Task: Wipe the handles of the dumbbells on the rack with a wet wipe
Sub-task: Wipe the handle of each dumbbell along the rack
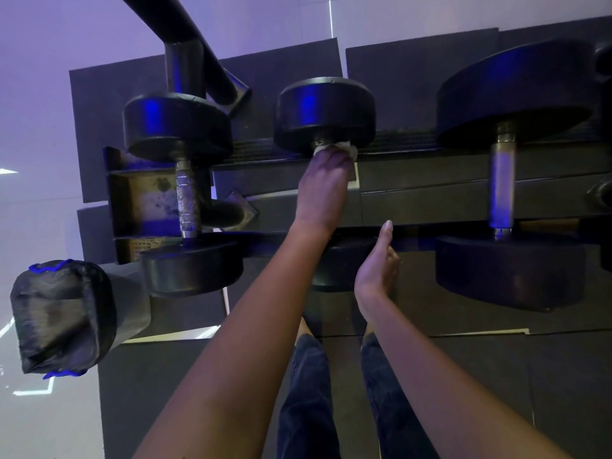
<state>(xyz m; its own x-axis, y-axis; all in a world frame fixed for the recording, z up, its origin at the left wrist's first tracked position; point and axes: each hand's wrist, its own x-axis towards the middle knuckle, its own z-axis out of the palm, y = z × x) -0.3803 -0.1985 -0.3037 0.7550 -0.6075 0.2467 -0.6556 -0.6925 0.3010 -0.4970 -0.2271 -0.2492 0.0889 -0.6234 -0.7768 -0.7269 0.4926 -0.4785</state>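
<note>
Three black dumbbells lie across the rack (430,180): a left dumbbell (185,193) with a bare knurled handle, a middle dumbbell (326,114), and a large right dumbbell (501,183) with a bare metal handle. My left hand (326,187) covers the middle dumbbell's handle, shut on a white wet wipe (344,148) that pokes out at the far end of the handle. My right hand (379,260) rests against the middle dumbbell's near weight, fingers apart, holding nothing.
A bin (63,316) lined with a black bag stands at the lower left beside the rack. A black slanted rack post (185,38) rises at the top left. Dark floor mats (496,376) lie under my legs.
</note>
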